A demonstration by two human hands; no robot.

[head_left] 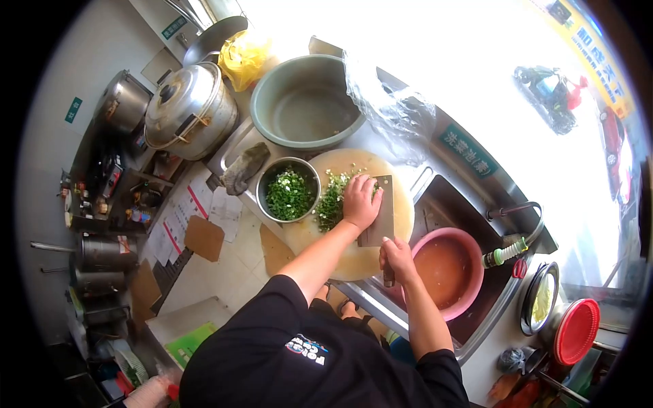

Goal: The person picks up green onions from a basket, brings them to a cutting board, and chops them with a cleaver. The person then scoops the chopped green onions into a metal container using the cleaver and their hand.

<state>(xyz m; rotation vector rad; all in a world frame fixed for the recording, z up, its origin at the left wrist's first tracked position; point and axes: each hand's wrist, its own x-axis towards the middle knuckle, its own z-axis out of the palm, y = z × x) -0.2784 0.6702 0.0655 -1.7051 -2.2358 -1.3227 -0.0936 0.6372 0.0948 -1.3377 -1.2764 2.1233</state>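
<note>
My right hand is wrapped round the handle of a cleaver, whose broad blade lies over a round cutting board. My left hand rests beside the blade on chopped scallions, its fingers a little apart and touching the blade. Under the palm, part of the greens is hidden. A metal bowl holding more chopped scallions stands against the left edge of the board.
A large grey-green basin sits beyond the board, with clear plastic film at its right. On the right, a pink basin of brownish water stands in the sink. A grey cloth and a lidded pot are at left.
</note>
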